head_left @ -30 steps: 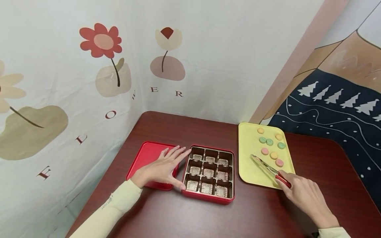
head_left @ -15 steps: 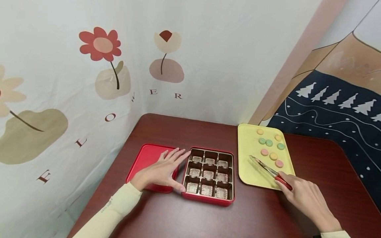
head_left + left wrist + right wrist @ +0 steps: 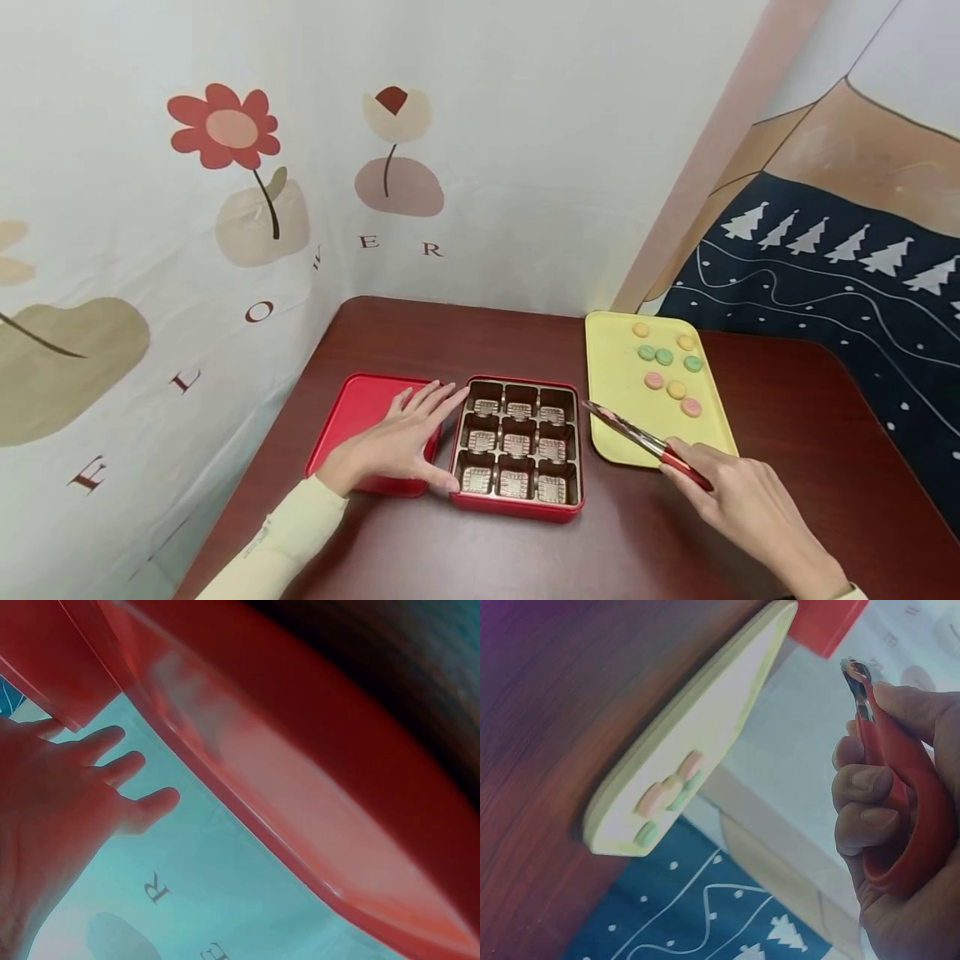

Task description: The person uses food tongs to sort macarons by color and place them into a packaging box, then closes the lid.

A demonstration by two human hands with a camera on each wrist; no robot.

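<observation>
My left hand (image 3: 393,446) spreads its fingers over the red lid (image 3: 367,408). Its thumb and a fingertip are at the left rim of a red box (image 3: 517,508), whose dark insert (image 3: 517,442) has bare compartments. In the left wrist view the fingers (image 3: 120,761) reach toward the box (image 3: 52,660). My right hand (image 3: 735,492) grips red-handled metal tongs (image 3: 637,437), their tips between box and tray. In the right wrist view the fingers wrap the handles (image 3: 922,847). A small orange-pink spot shows at the tips; I cannot tell what it is.
A yellow tray (image 3: 615,367) at the right holds several macarons, including a pink macaron (image 3: 691,407), a green macaron (image 3: 693,363) and a yellow macaron (image 3: 677,389). The brown table (image 3: 450,333) meets printed wall cloths (image 3: 525,208) behind and at the left.
My right hand has moved the tongs left, from over the tray toward the box's right side. The left hand stays at the box, and the head view has shifted slightly.
</observation>
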